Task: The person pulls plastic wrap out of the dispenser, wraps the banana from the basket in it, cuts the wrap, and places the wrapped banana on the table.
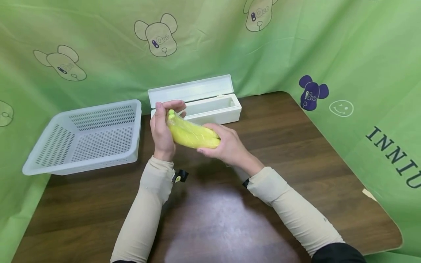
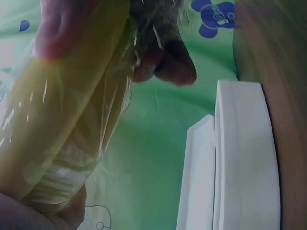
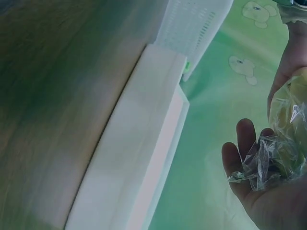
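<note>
A bunch of yellow bananas (image 1: pixel 194 135) wrapped in clear plastic film is held in the air between both hands. My right hand (image 1: pixel 230 146) grips its right end, with the thumb below. At the green stem end, my left hand (image 1: pixel 162 131) rests its palm against the bunch, thumb pointing up and fingers extended behind it. The left wrist view shows the film stretched smooth over the bananas (image 2: pixel 57 105). In the right wrist view, loose film (image 3: pixel 264 163) is bunched near the fingers of the right hand (image 3: pixel 268 196).
Behind the hands stands a long white box (image 1: pixel 213 117) with its lid (image 1: pixel 194 87) raised. A white perforated basket (image 1: pixel 135 153) is at the left on the brown wooden table (image 1: pixel 296 153). Green printed cloth (image 1: pixel 210 44) hangs around the table's back and sides.
</note>
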`<state>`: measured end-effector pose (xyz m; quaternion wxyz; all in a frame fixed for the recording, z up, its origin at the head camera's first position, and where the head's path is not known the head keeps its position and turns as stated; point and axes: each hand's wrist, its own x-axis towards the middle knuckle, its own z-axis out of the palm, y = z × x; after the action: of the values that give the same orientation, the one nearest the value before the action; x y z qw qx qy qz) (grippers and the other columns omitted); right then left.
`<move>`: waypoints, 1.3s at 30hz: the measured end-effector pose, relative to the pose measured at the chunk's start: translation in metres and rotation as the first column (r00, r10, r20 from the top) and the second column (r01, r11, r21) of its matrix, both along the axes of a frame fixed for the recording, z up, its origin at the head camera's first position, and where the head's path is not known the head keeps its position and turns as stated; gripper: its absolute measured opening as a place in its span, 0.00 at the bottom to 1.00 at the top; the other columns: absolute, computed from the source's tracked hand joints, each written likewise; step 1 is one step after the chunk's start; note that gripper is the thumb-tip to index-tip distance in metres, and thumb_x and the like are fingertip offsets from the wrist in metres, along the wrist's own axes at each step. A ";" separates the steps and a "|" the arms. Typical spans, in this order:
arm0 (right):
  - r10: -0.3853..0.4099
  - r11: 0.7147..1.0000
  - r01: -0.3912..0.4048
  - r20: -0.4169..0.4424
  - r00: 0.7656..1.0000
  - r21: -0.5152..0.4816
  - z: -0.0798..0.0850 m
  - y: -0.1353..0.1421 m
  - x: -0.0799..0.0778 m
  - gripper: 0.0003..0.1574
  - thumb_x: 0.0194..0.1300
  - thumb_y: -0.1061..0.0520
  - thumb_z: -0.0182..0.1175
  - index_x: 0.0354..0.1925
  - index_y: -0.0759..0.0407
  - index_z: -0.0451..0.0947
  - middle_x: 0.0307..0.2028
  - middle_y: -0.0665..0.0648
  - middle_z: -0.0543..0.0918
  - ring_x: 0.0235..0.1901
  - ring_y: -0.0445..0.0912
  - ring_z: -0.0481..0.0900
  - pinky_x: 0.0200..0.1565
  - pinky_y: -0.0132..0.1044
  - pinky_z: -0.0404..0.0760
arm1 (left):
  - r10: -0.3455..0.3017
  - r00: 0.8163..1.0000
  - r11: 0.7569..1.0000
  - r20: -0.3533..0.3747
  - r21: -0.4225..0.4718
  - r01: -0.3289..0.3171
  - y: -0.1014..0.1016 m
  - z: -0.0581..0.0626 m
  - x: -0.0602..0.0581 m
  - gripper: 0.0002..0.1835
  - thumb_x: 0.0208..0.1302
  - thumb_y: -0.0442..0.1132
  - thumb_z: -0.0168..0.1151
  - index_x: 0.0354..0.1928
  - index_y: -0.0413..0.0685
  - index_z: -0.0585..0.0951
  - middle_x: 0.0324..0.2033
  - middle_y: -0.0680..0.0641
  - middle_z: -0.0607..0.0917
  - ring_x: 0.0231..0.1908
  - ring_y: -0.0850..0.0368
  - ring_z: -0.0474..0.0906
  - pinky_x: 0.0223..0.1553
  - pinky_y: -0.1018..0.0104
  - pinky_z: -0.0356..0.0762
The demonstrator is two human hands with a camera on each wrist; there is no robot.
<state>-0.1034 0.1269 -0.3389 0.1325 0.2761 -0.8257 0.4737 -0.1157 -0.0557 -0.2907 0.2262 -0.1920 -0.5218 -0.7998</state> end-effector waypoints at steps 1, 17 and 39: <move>0.000 1.000 0.000 0.005 1.000 -0.003 0.000 -0.001 0.000 0.38 0.42 0.45 0.76 0.53 0.47 0.76 0.37 0.45 0.79 0.32 0.42 0.73 0.32 0.37 0.73 | -0.002 1.000 1.000 0.012 0.011 0.002 0.000 0.000 0.000 0.28 0.74 0.50 0.35 0.40 0.36 0.81 0.41 0.37 0.82 0.44 0.42 0.78 0.50 0.44 0.72; 0.041 0.989 -0.019 0.153 0.987 -0.147 0.009 -0.008 -0.009 0.37 0.47 0.48 0.75 0.55 0.53 0.75 0.38 0.51 0.80 0.32 0.46 0.74 0.29 0.40 0.75 | -0.238 0.965 0.967 0.107 0.117 0.226 0.008 -0.022 -0.007 0.38 0.70 0.63 0.19 0.64 0.44 0.66 0.53 0.34 0.73 0.54 0.43 0.70 0.56 0.54 0.68; -0.040 0.893 0.059 -0.051 0.998 0.447 0.029 0.011 -0.009 0.39 0.47 0.36 0.69 0.55 0.49 0.72 0.40 0.48 0.76 0.34 0.44 0.71 0.36 0.40 0.71 | 0.081 0.992 0.906 -0.102 -0.407 -0.116 -0.016 0.002 0.001 0.48 0.59 0.71 0.49 0.58 0.27 0.68 0.56 0.33 0.73 0.57 0.43 0.69 0.56 0.54 0.67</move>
<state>-0.1126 0.1383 -0.3098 0.0941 0.2875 -0.9166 0.2616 -0.1150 -0.0719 -0.2888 0.2420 -0.2415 -0.6780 -0.6507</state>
